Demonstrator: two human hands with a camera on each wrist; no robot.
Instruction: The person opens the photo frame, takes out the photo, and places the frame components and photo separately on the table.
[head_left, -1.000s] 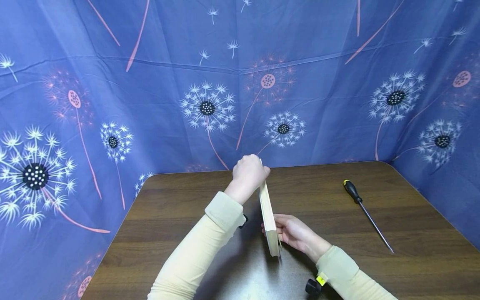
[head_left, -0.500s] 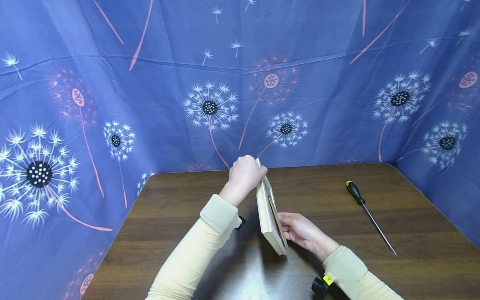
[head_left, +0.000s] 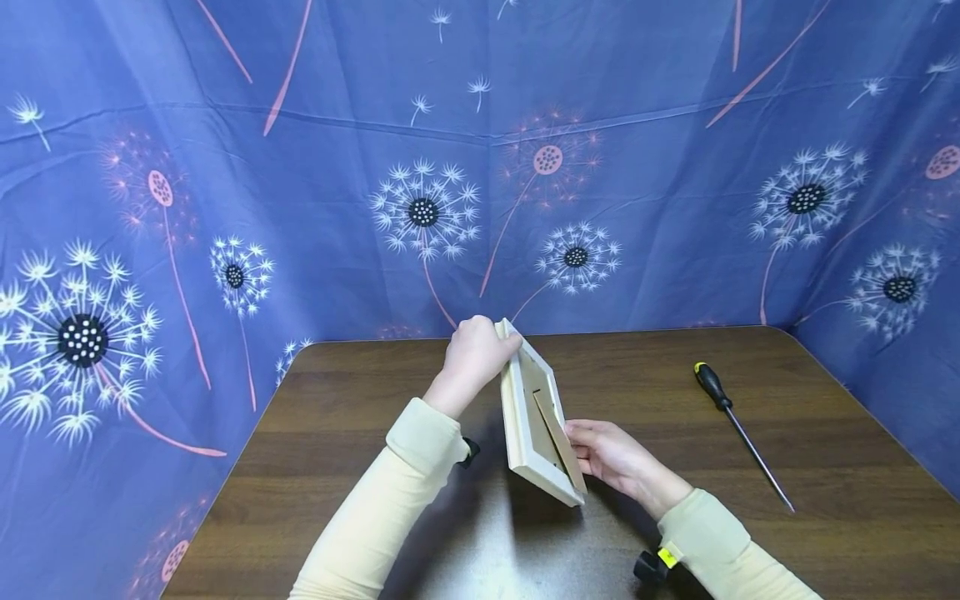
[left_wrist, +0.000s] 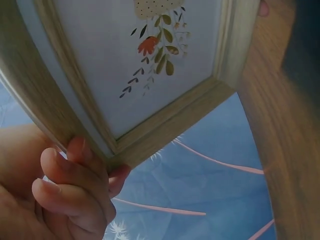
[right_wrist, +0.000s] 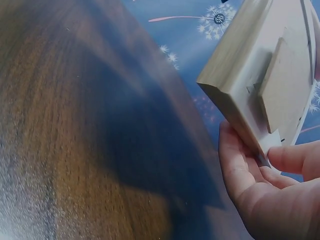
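Note:
A pale wooden picture frame is held up, tilted, above the table, its back partly turned towards the head camera. A flat stand leg sticks out from the backing. My left hand grips the frame's upper corner with curled fingers. At the opposite edge, my right hand pinches the frame; in the right wrist view its thumb lies on the back side and its fingers beneath. The left wrist view shows the front, with a floral print inside the wooden border.
A screwdriver with a black and yellow handle lies on the right of the brown wooden table. A blue dandelion-patterned cloth hangs behind and along the sides.
The picture frame has turned from nearly edge-on to showing its back and stand leg. My left hand has shifted slightly left and my right hand slightly right, both still holding it.

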